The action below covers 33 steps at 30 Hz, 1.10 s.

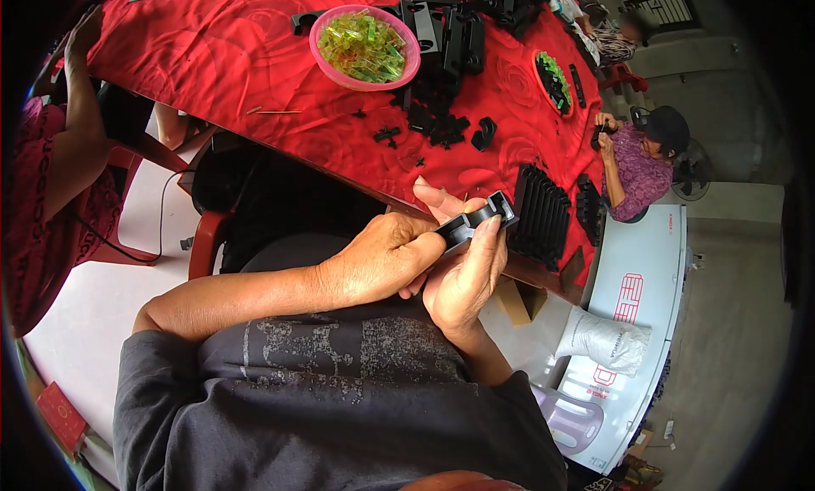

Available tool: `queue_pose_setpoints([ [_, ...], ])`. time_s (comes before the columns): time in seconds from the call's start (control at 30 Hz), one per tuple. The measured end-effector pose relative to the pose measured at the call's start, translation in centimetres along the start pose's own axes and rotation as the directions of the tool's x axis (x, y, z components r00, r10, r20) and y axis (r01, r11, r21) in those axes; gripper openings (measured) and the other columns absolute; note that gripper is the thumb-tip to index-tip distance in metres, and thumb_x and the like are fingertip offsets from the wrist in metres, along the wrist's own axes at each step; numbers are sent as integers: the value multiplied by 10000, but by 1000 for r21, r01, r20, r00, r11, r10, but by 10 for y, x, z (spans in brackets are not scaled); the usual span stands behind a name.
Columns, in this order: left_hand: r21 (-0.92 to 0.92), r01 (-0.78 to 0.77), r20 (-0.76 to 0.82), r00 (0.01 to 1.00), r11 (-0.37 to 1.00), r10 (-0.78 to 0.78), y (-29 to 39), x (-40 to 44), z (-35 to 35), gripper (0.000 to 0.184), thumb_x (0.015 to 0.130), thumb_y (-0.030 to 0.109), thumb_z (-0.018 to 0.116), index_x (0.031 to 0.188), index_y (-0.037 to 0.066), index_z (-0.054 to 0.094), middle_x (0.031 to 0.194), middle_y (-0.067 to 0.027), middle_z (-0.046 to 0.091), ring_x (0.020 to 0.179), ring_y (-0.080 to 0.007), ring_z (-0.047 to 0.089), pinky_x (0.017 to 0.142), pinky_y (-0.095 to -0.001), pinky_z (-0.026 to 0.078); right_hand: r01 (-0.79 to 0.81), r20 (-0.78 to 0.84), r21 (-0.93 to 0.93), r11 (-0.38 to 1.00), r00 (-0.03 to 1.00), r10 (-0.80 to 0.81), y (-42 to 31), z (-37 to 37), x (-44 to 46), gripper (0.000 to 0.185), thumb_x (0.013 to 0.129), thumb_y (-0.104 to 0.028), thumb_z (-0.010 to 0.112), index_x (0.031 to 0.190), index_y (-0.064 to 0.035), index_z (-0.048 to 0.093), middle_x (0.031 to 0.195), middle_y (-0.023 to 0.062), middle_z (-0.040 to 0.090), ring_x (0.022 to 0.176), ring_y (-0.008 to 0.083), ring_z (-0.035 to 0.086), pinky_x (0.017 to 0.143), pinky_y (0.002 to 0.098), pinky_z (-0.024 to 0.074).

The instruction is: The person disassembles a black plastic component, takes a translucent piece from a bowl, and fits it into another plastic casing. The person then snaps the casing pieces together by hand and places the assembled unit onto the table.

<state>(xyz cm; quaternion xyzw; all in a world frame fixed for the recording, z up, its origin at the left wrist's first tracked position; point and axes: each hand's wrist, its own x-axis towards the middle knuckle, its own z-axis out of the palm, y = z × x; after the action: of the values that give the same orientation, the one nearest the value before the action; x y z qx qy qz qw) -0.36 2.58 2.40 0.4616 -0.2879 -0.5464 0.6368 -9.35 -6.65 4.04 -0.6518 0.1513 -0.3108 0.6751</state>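
A black plastic part [475, 222], long and open like a small channel, is held in front of my chest, slanting up to the right. My right hand [463, 287] is palm up beneath it, with the thumb pressed on its near side and fingers behind. My left hand [386, 253] is closed at the part's lower left end, thumb and curled fingers against it. Whether a small piece is hidden in the left fingers, I cannot make out. Just beyond my hands is the edge of the table with its red cloth [221, 58].
On the cloth are a pink bowl [416, 62] of yellow-green clear pieces, loose black parts [446, 130], stacked black strips [543, 215] and a second bowl [553, 82]. A co-worker [641, 164] sits at right, another person [59, 168] at left. A white package [603, 342] lies lower right.
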Motion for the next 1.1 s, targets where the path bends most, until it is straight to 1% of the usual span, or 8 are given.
queue_pose_setpoints([
  [0.23,5,19,21,1000,1000,-19,-5,4,-3,302,914,119,380,723,-21,567,594,-74,560,550,-124,546,529,-271,444,45,28,-28,999,999,-44,11,-9,1,402,1073,-342,280,1193,-17,485,1165,344,599,1129,416,598,1048,485,415],
  [0.33,36,34,22,999,999,-34,-7,4,-3,319,986,214,449,827,-24,589,643,-67,577,588,-121,568,560,-262,467,19,-4,39,999,1000,-19,7,-6,3,442,1073,-367,263,1191,18,447,1148,351,609,1103,371,613,998,427,457],
  [0.43,-1,-13,72,997,1000,13,-14,5,-8,370,1014,336,511,957,-21,593,736,-54,599,669,-114,592,607,-257,489,40,-30,76,996,999,-38,10,-13,6,422,1068,-371,290,1183,-7,470,1153,353,607,1155,405,590,1027,460,437],
  [0.47,-13,33,100,995,999,-32,-21,5,-13,403,1009,383,538,1045,-15,587,812,-39,608,736,-105,595,642,-258,496,52,-40,91,995,998,-49,12,-16,8,411,1066,-370,297,1159,-14,480,1148,360,606,1167,416,582,1056,489,403],
  [0.6,83,71,123,989,994,-81,-22,-3,-25,375,996,351,576,1086,-13,599,823,-33,618,774,-94,602,684,-243,487,58,-4,139,989,998,-58,18,-27,10,430,1066,-369,293,1179,-56,565,1186,325,612,1255,440,509,1154,537,247],
  [0.7,122,71,158,983,990,-90,-20,-5,-29,364,996,333,580,1089,-18,607,820,-30,627,781,-89,608,685,-245,488,61,-45,123,991,997,-56,18,-25,11,385,1066,-343,301,1163,-50,532,1145,369,600,1200,436,553,1102,520,336],
  [0.97,160,118,172,974,980,-145,-9,-9,-30,331,998,284,579,1123,-21,615,835,-32,648,801,-87,617,705,-260,498,18,-89,166,986,996,-3,20,-26,9,417,1062,-380,333,1152,-47,567,1153,338,615,1185,421,568,1115,510,320],
  [1.1,163,51,175,981,985,-80,-20,-10,-36,267,977,183,592,1140,-28,610,863,-32,659,826,-90,614,728,-263,503,-12,-123,197,980,992,36,21,-31,10,420,1057,-392,348,1147,-55,584,1143,311,634,1186,392,576,1119,501,303],
])
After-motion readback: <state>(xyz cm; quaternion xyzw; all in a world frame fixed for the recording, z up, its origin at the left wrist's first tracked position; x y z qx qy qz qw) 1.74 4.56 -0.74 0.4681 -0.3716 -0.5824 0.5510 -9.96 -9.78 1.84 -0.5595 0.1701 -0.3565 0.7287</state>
